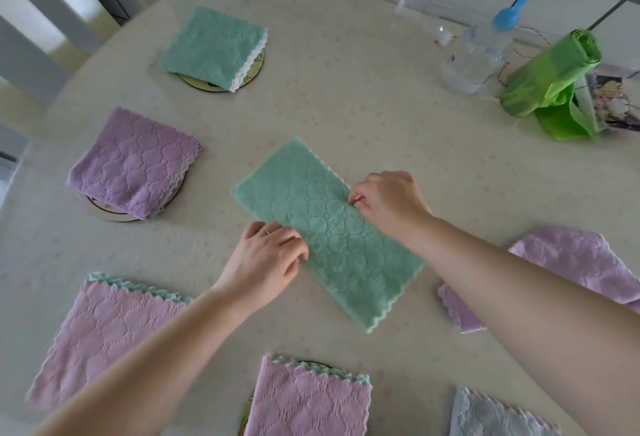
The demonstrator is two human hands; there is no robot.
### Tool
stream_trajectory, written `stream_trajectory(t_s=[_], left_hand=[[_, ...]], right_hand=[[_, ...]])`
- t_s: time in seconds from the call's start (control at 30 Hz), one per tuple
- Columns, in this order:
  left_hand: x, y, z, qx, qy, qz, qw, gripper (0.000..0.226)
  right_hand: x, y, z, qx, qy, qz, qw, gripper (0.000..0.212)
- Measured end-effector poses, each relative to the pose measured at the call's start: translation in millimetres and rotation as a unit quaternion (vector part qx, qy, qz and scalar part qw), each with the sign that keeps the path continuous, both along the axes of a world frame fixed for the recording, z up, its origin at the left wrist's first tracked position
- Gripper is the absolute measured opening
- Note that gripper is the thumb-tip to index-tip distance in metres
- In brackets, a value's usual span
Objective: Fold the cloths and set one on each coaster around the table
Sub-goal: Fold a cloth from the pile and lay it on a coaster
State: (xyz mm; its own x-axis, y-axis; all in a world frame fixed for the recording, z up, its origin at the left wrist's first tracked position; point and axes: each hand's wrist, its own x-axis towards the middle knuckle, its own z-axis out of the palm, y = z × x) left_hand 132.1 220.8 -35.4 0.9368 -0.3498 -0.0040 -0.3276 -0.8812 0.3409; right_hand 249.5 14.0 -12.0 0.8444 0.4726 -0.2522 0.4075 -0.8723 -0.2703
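**Green cloth half-folded, both hands on its long edges**

Your left hand (268,255) sits on the near-left long edge of the green cloth (327,233), fingers curled and pinching that edge, ring visible on one finger. Your right hand (388,202) pinches the opposite long edge w/ thumb and fingertips, approx. mid-length. The cloth lies flat in a long rectangle, mid-tabletop (381,117), running diagonally from far-left to near-right.

Around it:
- Folded green cloth, far left (211,46), on a round coaster (221,81) that peeks out underneath.
- Folded purple cloth (135,162) on a 2nd coaster (114,212), left side.
- Purple cloth w/ green trim (104,328), near left, lying flat; can't tell if a coaster is under it.
- Another purple cloth (308,397) at the near edge, on a coaster (246,411) just showing at its left.
- Purple cloth (571,262) right of your right forearm, partly hidden.
- Grey cloth (491,415), near right corner.

Far right: clear pump bottle w/ blue top (481,48), beside a green bag roll (550,79).
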Motion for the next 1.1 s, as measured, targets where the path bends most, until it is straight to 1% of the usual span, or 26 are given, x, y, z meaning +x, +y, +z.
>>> stream_trajectory(t_s=[0.13, 0.27, 0.3, 0.4, 0.5, 0.6, 0.7, 0.8, 0.87, 0.97, 1.1], left_hand=[[23.3, 23.1, 5.6, 0.033, -0.017, -0.005, 0.999, 0.016], [40.8, 33.1, 6.8, 0.040, -0.019, -0.013, 0.999, 0.023], [40.5, 34.5, 6.3, 0.038, -0.020, -0.019, 0.999, 0.022], [28.6, 39.8, 1.3, 0.019, -0.038, -0.036, 0.998, 0.019], [10.1, 43.0, -8.3, -0.008, -0.064, -0.047, 0.997, 0.013], [-4.2, 40.2, -17.4, -0.018, -0.076, -0.036, 0.996, 0.021], [-10.4, 36.8, -19.9, -0.033, -0.094, -0.016, 0.995, 0.023], [-10.3, 37.4, -19.2, -0.038, -0.101, -0.012, 0.994, 0.023], [-10.9, 38.0, -19.6, -0.036, -0.096, -0.028, 0.994, 0.023], [-16.1, 35.7, -22.4, -0.044, -0.081, -0.063, 0.994, 0.021], [-25.6, 33.7, -26.3, -0.066, -0.074, -0.055, 0.994, 0.020]], right_hand=[[-17.5, -13.6, 2.6, 0.010, 0.001, 0.002, 1.000, 0.019], [-32.4, -24.9, -1.1, 0.022, 0.016, 0.029, 0.999, 0.021], [-34.6, -27.9, -1.4, 0.018, 0.011, 0.043, 0.999, 0.024], [-41.0, -39.7, -4.1, 0.031, -0.051, 0.086, 0.994, 0.035], [-47.7, -45.6, -11.3, 0.045, -0.084, 0.130, 0.987, 0.037], [-51.1, -45.1, -17.2, 0.055, -0.083, 0.139, 0.985, 0.035], [-49.3, -46.4, -18.5, 0.066, -0.084, 0.148, 0.983, 0.033], [-45.6, -53.3, -17.4, 0.068, -0.080, 0.188, 0.977, 0.035], [-45.4, -59.5, -17.6, 0.058, -0.075, 0.214, 0.972, 0.038], [-49.7, -64.4, -21.2, 0.067, -0.082, 0.209, 0.972, 0.036], [-59.5, -60.1, -25.9, 0.082, -0.116, 0.175, 0.974, 0.028]])
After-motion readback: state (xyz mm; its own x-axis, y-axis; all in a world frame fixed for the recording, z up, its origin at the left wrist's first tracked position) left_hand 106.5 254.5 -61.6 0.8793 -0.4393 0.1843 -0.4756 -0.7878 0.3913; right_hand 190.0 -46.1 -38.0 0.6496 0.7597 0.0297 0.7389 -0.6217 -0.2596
